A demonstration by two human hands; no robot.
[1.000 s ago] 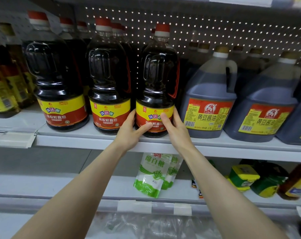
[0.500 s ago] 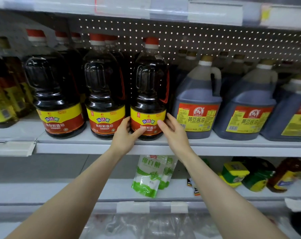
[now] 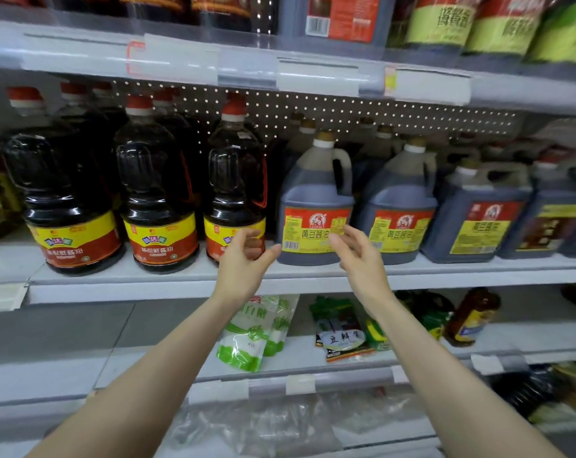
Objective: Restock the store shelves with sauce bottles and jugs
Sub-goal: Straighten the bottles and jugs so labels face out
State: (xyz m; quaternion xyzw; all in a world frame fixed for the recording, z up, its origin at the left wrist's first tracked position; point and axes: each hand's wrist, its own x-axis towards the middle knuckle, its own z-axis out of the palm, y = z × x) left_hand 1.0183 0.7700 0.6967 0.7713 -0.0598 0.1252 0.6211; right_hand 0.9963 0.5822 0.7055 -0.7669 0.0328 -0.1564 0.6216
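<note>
Three dark sauce bottles with red caps and yellow-red labels stand in a row on the middle shelf; the rightmost one is just behind my left hand. My left hand hovers in front of its label with loosely bent fingers, holding nothing. To its right stands a grey-blue soy sauce jug with a red-yellow label. My right hand is open in front of that jug's right side, apart from it. More of these jugs continue to the right.
The shelf above carries price-tag strips and more bottles. Below, the lower shelf holds white-green sugar bags, dark sauce packets and a small amber bottle. Clear plastic wrap lies at the bottom.
Both hands have let go of the rightmost dark bottle and shifted right and back from it. The camera view has tilted upward, showing the upper shelf.
</note>
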